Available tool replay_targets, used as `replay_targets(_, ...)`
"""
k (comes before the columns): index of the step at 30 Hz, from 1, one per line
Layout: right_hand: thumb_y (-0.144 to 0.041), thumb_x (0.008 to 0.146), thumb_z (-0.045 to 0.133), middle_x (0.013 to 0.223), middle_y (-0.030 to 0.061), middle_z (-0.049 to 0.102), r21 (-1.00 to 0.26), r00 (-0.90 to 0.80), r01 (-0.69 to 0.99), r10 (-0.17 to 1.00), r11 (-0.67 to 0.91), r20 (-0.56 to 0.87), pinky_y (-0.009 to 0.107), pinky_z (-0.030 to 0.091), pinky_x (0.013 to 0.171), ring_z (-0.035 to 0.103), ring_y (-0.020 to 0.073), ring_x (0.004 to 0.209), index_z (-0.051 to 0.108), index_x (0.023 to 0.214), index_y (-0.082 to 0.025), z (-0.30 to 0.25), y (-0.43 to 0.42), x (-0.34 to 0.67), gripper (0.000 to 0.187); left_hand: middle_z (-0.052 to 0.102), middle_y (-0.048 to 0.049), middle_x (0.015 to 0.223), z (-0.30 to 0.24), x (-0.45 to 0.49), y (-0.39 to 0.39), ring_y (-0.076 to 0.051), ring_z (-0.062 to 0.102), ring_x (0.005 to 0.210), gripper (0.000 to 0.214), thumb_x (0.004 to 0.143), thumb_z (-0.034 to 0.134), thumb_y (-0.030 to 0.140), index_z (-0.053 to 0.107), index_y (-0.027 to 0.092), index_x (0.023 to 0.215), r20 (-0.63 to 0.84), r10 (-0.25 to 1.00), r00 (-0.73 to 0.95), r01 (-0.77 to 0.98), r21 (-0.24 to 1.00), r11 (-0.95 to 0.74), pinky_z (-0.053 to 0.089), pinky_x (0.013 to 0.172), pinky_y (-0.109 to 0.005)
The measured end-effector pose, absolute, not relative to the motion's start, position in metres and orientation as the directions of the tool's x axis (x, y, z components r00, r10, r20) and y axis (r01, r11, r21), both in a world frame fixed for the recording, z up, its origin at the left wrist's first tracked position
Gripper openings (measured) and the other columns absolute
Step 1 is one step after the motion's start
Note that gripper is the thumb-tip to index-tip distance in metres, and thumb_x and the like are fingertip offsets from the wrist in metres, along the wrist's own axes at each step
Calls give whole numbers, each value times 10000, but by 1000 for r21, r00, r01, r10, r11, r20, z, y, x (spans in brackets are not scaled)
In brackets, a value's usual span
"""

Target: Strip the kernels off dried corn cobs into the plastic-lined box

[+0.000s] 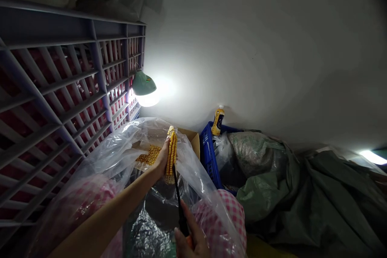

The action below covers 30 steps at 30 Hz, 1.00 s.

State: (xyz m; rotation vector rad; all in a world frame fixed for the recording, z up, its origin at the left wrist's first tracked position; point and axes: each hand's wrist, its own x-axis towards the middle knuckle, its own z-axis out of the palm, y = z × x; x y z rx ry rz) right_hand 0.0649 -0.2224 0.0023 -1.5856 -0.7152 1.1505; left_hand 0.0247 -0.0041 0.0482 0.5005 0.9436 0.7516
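My left hand (pixel 162 159) is closed around a corn cob (pixel 171 151), held upright. Yellow kernels cover most of its length, with paler bare patches at the top and bottom. In my right hand (pixel 192 236) is a screwdriver (pixel 178 195) with a dark shaft and a black and orange handle. The shaft points up, and its end meets the lower part of the cob. Below and behind my left hand, loose corn kernels (pixel 149 155) lie in a clear plastic bag (pixel 202 177) that spreads over both knees. A cardboard box (pixel 192 139) shows behind the bag.
A lit bulb lamp (pixel 144 84) hangs from stacked plastic crates (pixel 99 64) on the left. To the right stands a blue crate (pixel 208 157) with filled bags and a yellow bottle (pixel 217 121). Dark green sheeting (pixel 326 197) lies further right. A pale wall (pixel 256 48) rises behind.
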Motion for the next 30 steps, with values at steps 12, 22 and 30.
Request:
replay_targets(12,-598,820,408,547,30,586,-921,447,190,865,-341,-228,273,428,470,477,149,418,511,1298,-199,24,-213,58,631,566,9,534,44,25,-4,-107,494,436,522,747,529,610,650,122,887,-448,813,373,-402,712,576,424,462,-222)
replay_targets(22,-626,754,526,438,-96,267,-917,386,-53,839,-395,-384,202,252,381,240,74,394,424,1357,-165,31,-204,60,767,587,3,548,39,22,-3,-129,519,440,537,750,515,623,628,135,943,-523,782,339,-338,708,620,438,461,-242)
replay_targets(30,-670,663,589,474,-94,426,-795,206,-410,804,-446,-557,180,281,346,332,60,329,280,1420,-225,40,-198,61,930,492,16,434,27,26,-2,-120,451,349,540,777,425,657,592,146,732,-581,729,362,-340,646,683,390,380,-241)
